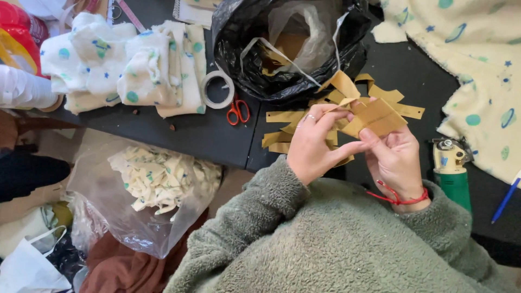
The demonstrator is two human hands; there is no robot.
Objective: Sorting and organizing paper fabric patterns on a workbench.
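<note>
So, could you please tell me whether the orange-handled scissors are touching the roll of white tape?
Touching: in the head view, the scissors lie with their blade end against the lower right rim of the tape roll, no gap visible.

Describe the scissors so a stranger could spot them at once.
Start at the black plastic bag on the dark table. Just left of its lower edge lies a white tape roll; the scissors lie against that roll's right side. Their orange-red handles are the only ones on the table.
</note>
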